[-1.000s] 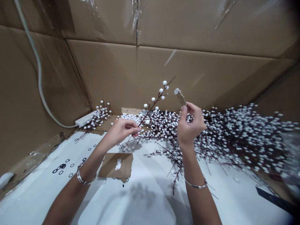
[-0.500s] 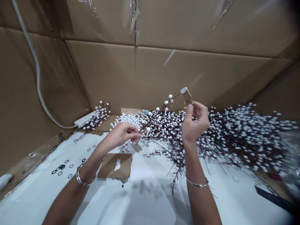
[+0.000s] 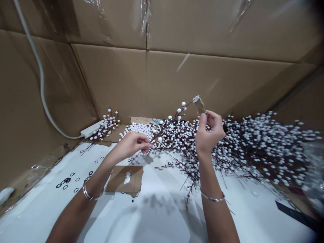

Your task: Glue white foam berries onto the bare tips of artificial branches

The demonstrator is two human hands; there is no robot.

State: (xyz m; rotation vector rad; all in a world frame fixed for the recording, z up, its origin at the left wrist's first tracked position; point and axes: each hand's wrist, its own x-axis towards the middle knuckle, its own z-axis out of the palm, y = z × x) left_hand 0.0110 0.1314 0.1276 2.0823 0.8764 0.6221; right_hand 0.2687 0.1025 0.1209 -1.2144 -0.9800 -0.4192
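My left hand (image 3: 133, 143) pinches the stem of a dark twig (image 3: 169, 120) studded with small white balls, which slants up to the right. My right hand (image 3: 209, 133) is closed on a small strip of brown cardboard (image 3: 199, 105) with a white blob on its upper end. That blob touches the bare tip of the twig. Both hands hover above a big pile of similar white-balled twigs (image 3: 253, 148) on the white table (image 3: 157, 209).
A cardboard scrap (image 3: 125, 179) with a white smear lies near my left forearm, beside small black rings (image 3: 68, 180). Loose white balls (image 3: 138, 128), a smaller twig bundle (image 3: 105, 128) and a white power strip (image 3: 91, 129) with cable sit at the back. Cardboard walls (image 3: 177, 74) surround the table.
The twig tilted lower and to the right; the cardboard strip's white end, apart from it a second ago, now meets the twig's tip. My left hand barely moved.
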